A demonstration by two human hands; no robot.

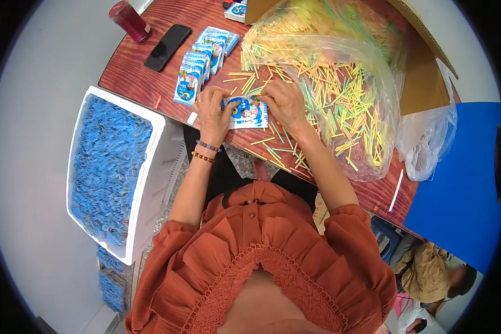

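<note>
On the near edge of the table, a small blue and white packet [250, 118] lies between my hands. My left hand [211, 114] is closed on its left side, the thumb laid across the front. With bent fingers, my right hand [285, 106] pinches the packet's upper right corner. Short yellow, green and orange plastic sticks, like thin straws [345, 100], spill from a large clear plastic bag [367, 167] right of my right hand. A few loose ones lie around the packet. Beyond my left hand, several similar packets [188, 83] overlap in a row.
A white bin [155, 147] full of blue pieces stands left of the table. A black phone [168, 47] and a red jar [130, 22] sit at the far left. On the right are a cardboard box [426, 89], a blue panel [451, 178] and a seated person [428, 273].
</note>
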